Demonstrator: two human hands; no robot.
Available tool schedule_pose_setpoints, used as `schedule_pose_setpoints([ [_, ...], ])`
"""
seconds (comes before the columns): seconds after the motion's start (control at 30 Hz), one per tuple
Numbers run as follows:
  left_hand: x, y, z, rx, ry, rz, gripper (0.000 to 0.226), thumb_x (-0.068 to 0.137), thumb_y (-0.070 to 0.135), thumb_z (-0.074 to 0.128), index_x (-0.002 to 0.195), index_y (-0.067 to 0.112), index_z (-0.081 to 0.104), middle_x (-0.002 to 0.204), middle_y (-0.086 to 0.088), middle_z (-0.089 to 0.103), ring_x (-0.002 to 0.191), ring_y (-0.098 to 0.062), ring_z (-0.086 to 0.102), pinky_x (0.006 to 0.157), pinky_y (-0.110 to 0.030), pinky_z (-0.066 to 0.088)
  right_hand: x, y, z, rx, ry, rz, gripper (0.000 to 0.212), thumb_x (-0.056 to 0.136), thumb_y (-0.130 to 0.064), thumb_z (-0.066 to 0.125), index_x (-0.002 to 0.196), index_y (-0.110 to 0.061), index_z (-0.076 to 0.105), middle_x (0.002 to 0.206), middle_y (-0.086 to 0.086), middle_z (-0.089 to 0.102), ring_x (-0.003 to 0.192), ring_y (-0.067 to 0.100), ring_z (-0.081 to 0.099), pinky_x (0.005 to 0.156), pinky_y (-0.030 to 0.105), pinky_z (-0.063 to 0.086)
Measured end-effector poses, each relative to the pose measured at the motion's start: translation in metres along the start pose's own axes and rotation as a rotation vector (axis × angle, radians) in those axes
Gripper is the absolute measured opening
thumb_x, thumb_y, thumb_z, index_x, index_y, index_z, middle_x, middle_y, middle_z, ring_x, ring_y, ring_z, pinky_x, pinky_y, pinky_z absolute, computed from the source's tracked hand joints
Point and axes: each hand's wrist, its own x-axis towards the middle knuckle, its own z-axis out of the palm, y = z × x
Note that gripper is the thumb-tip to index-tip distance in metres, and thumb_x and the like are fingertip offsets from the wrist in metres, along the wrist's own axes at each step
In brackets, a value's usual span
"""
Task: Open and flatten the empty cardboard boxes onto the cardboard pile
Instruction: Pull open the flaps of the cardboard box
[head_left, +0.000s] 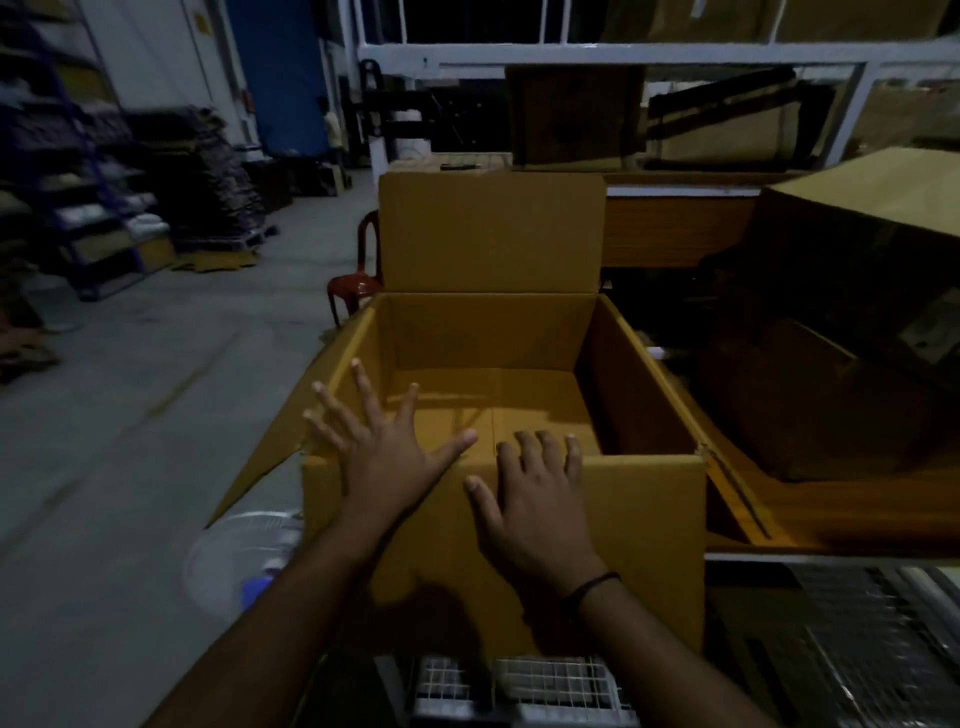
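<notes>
The cardboard box (498, 395) stands open in front of the person, on what looks like a wire rack; its inside is empty, its far flap (491, 231) stands upright, and the left flap (270, 452) hangs outward. The left hand (387, 457) is open with the fingers spread wide, over the near left corner of the box; whether it touches the rim I cannot tell. The right hand (530, 499) is also open and lies flat on the near wall, with its fingertips (543, 439) curled over the top edge; it grips nothing firmly. Other boxes (852, 322) lie to the right; which one is the pile is not clear. I judge the opening step is done and the flattening begins; the next move probably calls for opening the bottom seam, then pushing opposite corners together so the walls collapse.
</notes>
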Motion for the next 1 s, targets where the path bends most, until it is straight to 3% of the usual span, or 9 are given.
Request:
schedule_pose_setpoints([
  [0.1,0.003,-0.003,-0.008,-0.016,-0.160,-0.218,0.126,0.057,0.109,0.003,0.162,0.041,0.020,0.165,-0.019,-0.030,0.145,-0.066,-0.013,0.114,-0.077,-0.006,0.003,-0.016,0.009,0.007,0.013,0.010,0.063,0.101,-0.069,0.022,0.137,-0.024,0.047,0.152,0.008,0.046,0.148,0.031,0.029,0.124,0.060,0.002],
  [0.3,0.012,-0.012,-0.013,0.053,-0.235,-0.235,0.130,0.058,0.108,0.009,0.164,0.032,0.016,0.165,-0.023,-0.025,0.145,-0.066,0.001,0.116,-0.073,0.003,0.001,-0.016,0.015,-0.019,0.078,0.015,0.059,0.102,-0.069,0.025,0.129,-0.024,0.052,0.138,0.007,0.054,0.137,0.030,0.041,0.124,0.058,0.009],
  [0.5,0.028,-0.033,-0.020,0.125,-0.264,-0.281,0.124,0.066,0.106,0.018,0.160,0.026,0.031,0.168,-0.023,0.003,0.145,-0.056,0.021,0.115,-0.060,0.021,0.000,-0.016,0.012,-0.007,0.099,0.003,0.060,0.101,-0.069,0.026,0.130,-0.023,0.052,0.135,0.005,0.053,0.133,0.029,0.043,0.123,0.057,0.012],
  [0.6,0.032,-0.044,-0.021,0.135,-0.244,-0.289,0.122,0.068,0.104,0.022,0.162,0.026,0.023,0.167,-0.021,0.004,0.143,-0.056,0.025,0.115,-0.055,0.025,-0.002,-0.019,0.011,-0.004,0.110,0.015,0.057,0.101,-0.069,0.025,0.126,-0.024,0.051,0.133,0.004,0.053,0.133,0.028,0.042,0.123,0.058,0.010],
  [0.87,0.021,-0.042,-0.012,0.095,-0.035,-0.138,0.099,0.087,0.088,0.020,0.161,0.024,0.028,0.169,-0.017,-0.006,0.142,-0.051,0.028,0.113,-0.056,0.023,-0.001,-0.015,0.006,0.035,0.021,0.009,0.068,0.100,-0.074,0.017,0.141,-0.027,0.043,0.153,0.004,0.043,0.148,0.028,0.027,0.125,0.057,-0.001],
  [1.0,0.008,-0.006,-0.002,0.060,-0.050,0.036,0.093,0.088,0.087,0.017,0.161,0.030,0.027,0.170,-0.012,-0.014,0.148,-0.045,0.023,0.117,-0.061,0.017,-0.001,-0.001,-0.004,0.071,-0.009,0.018,0.071,0.098,-0.075,0.019,0.146,-0.027,0.041,0.161,0.004,0.036,0.154,0.025,0.017,0.126,0.054,-0.005],
])
